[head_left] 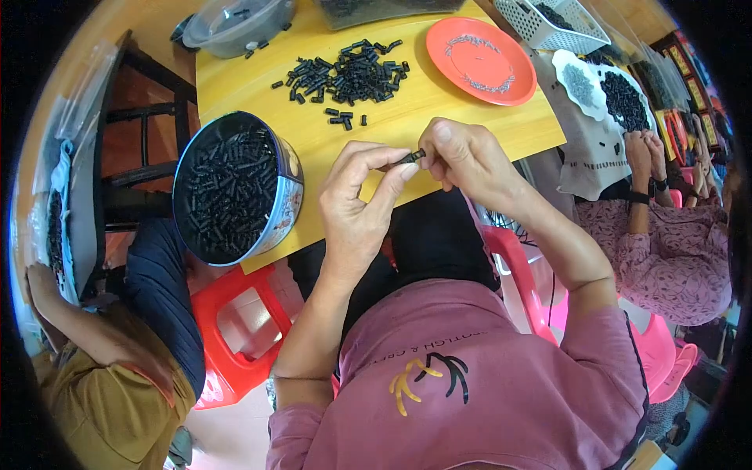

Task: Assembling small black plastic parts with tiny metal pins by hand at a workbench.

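Between the thumb and index finger of my left hand [352, 192] is a small black cylindrical plastic part [412, 157], held just over the table's near edge. My right hand [468, 160] is closed in a pinch at the part's right end; whatever its fingertips grip is hidden. Beyond my hands lies a heap of similar black parts [352, 74], with several loose ones [342, 117] on its near side. An orange-red plate [482, 66] to the right of the heap carries small silvery metal pieces in two arcs.
A round tub [291, 192] full of black parts stands at the yellow table's [329, 149] left edge. Clear plastic containers [235, 27] line the far side. To the right, another person's hands [646, 153] work near a white dish [578, 82]; someone else sits at left.
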{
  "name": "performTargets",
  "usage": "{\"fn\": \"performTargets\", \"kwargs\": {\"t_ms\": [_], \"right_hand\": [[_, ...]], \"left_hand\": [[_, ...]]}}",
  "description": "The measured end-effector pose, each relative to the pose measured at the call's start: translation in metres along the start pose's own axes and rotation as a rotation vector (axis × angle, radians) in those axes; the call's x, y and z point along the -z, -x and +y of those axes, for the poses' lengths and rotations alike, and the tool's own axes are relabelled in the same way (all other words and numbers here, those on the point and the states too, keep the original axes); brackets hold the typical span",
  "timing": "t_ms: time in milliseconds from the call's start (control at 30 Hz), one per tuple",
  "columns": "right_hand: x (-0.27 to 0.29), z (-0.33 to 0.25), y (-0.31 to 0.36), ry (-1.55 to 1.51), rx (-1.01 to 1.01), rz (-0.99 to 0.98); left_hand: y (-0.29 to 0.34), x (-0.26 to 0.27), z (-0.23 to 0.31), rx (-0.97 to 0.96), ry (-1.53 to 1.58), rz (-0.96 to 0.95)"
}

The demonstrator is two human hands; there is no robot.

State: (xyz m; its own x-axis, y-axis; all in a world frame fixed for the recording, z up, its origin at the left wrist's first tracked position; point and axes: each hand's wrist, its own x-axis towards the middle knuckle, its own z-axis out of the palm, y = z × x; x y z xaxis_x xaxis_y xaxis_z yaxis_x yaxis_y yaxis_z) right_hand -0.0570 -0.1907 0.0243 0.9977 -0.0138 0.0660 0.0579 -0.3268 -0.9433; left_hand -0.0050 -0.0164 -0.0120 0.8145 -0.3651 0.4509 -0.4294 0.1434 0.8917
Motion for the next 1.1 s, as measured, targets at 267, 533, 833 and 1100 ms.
{"fn": "performTargets", "kwargs": {"t_ms": [267,533,833,1100], "right_hand": [[-0.006,0.027,0.012,-0.583,-0.256,-0.193],[-0.016,0.041,0.021,-1.095,-0.369,-0.352],[-0.034,0.059,0.027,-1.218,-0.463,-0.384],[-0.053,0.050,0.020,-1.218,-0.504,-0.271]], "left_hand": [[0.004,-0.001,-0.008,-0.058,-0.009,-0.020],[0.022,-0.006,-0.013,-0.033,0.031,-0.035],[0.022,0.025,-0.033,-0.040,0.019,-0.262],[0.012,0.046,-0.042,0.046,0.105,-0.384]]}}
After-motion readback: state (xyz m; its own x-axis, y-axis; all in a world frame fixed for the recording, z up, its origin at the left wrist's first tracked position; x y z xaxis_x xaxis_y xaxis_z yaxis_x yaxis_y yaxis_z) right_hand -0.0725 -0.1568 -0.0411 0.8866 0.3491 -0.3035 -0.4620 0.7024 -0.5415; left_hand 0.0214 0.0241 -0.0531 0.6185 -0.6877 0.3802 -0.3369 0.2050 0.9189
